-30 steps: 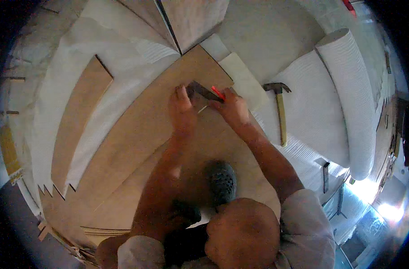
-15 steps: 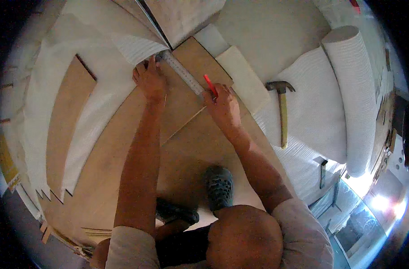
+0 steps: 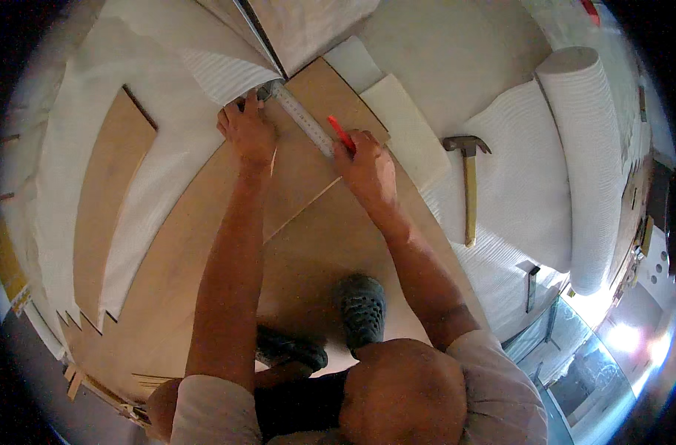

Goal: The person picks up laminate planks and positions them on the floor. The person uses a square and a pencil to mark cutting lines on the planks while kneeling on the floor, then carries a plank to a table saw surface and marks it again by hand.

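Note:
A pale ruler (image 3: 302, 119) with printed marks lies slantwise across the wood-look floor planks (image 3: 308, 245). At its far end, beside the dark upright edge, is a small grey metallic piece (image 3: 264, 91). My left hand (image 3: 247, 133) closes its fingers on that piece, partly hiding it. My right hand (image 3: 368, 165), by the ruler's near end, pinches a red pen (image 3: 341, 133) that points up and to the left. The right fingers cover the tip of the ruler, so I cannot tell how firmly they touch it.
A claw hammer (image 3: 469, 189) lies right of the planks on white foam underlay (image 3: 516, 178), near its thick roll (image 3: 586, 163). A loose plank (image 3: 112, 200) rests at left. A pale board (image 3: 405, 133) adjoins the planks. My shoe (image 3: 359, 308) stands on them.
The red pen has tilted and shifted slightly left in my right hand. My left hand stays at the ruler's far end.

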The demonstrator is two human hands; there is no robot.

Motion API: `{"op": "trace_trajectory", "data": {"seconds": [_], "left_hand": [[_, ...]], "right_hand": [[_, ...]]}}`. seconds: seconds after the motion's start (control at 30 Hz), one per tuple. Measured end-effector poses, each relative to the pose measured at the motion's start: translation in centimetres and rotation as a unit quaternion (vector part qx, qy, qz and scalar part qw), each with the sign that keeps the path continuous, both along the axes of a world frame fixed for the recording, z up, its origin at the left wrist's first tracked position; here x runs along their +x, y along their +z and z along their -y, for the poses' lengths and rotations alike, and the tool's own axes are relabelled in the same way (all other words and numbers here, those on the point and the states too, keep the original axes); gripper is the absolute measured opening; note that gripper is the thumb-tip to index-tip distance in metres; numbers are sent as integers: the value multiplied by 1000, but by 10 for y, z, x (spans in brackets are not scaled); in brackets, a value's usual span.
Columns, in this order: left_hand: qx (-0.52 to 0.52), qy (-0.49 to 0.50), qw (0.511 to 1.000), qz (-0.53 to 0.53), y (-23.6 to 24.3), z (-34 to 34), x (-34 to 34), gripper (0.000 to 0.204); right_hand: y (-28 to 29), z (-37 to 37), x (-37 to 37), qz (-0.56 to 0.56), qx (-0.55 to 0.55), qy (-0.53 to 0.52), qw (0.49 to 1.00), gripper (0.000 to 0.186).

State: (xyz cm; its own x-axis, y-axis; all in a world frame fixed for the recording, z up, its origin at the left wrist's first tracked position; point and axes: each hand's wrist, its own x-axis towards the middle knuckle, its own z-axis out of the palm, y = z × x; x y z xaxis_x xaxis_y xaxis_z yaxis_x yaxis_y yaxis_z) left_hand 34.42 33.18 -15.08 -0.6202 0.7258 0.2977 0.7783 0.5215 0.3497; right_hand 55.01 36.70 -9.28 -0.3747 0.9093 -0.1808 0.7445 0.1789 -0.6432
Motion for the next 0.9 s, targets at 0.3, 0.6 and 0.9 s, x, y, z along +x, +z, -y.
{"op": "trace_trajectory", "data": {"seconds": [0.3,0.6,0.9], "left_hand": [[-25,-28,999,-15,-12,0,-6,33],[-66,-4,997,-50,-7,-3,1,44],[-78,-11,996,-41,-5,-4,3,53]], "right_hand": [[-5,-6,-2,-10,38,11,999,24],[1,-18,-12,27,1,1,1000,36],[7,-51,-27,-183,93,-23,978,25]]}}
